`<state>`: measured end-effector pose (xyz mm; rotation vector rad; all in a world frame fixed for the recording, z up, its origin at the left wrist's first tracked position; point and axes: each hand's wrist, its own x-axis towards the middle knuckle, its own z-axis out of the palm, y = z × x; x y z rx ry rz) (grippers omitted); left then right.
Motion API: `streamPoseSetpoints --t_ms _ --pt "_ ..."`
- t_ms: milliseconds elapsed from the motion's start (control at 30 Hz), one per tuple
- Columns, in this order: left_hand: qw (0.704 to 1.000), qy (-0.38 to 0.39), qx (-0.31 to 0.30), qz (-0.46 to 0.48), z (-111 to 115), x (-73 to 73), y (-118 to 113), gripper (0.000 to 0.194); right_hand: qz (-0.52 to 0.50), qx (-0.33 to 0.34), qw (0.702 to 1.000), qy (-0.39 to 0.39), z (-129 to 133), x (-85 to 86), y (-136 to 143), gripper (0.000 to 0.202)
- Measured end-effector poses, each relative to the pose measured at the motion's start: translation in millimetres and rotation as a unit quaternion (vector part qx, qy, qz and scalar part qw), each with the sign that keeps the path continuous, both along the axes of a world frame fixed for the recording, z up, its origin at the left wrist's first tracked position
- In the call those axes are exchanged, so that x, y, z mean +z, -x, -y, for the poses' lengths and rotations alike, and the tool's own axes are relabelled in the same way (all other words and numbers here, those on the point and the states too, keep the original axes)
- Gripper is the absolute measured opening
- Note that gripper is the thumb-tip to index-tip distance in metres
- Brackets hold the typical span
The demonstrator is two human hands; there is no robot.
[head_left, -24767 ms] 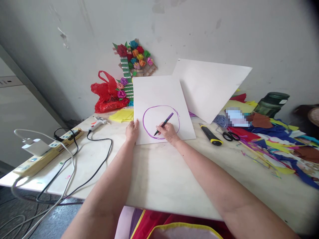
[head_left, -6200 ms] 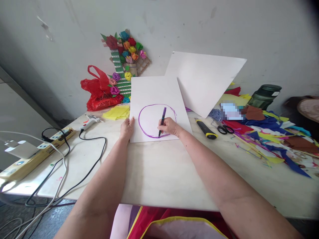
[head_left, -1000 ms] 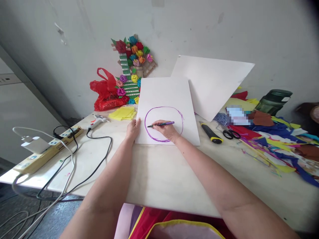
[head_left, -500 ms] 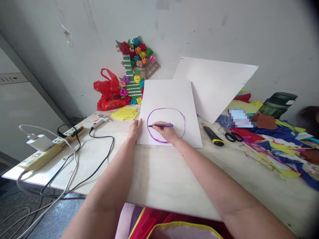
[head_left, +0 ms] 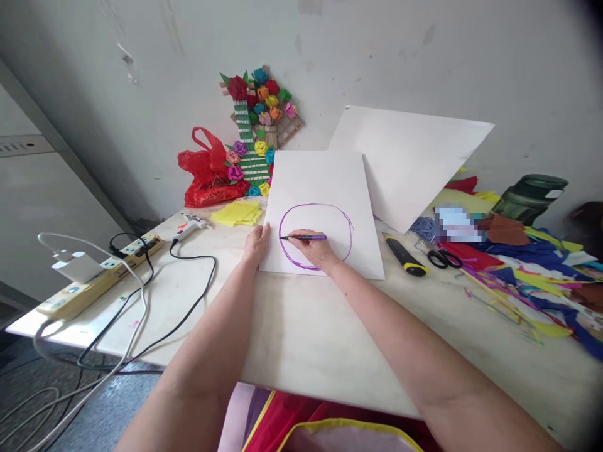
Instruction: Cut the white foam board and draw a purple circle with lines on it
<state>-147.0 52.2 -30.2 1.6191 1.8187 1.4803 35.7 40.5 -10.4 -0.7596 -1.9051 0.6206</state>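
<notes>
My right hand (head_left: 314,250) pinches a purple marker (head_left: 308,237), its dark tip pointing left and resting at the left side of a purple circle (head_left: 351,230). That hand-drawn outline lies on the lower half of a white board (head_left: 320,179), doubled in places along its left and lower edges. At the board's left edge, my left hand (head_left: 257,243) grips the border; some of its fingers are hidden. Behind, a second white sheet (head_left: 409,160) leans on the wall.
Right of the board lie a yellow-black utility knife (head_left: 405,256), black scissors (head_left: 444,258) and colourful fabric scraps (head_left: 527,257). On the left are yellow sheets (head_left: 237,213), a glue gun (head_left: 188,229), a power strip (head_left: 101,276) with cables, a red bag (head_left: 205,179) and paper flowers (head_left: 268,100).
The whole view has shifted very slightly. Both hands, the marker and the board keep almost the same places, the marker tip staying at the circle's left side.
</notes>
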Motion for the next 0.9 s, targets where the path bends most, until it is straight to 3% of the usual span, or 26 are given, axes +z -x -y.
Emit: streamPoseSetpoints --t_ms 900 --pt "0.999 0.019 0.027 -0.03 6.6 8.6 -5.2 0.041 -0.042 0.038 0.997 0.051 -4.1 -4.7 -1.4 0.012"
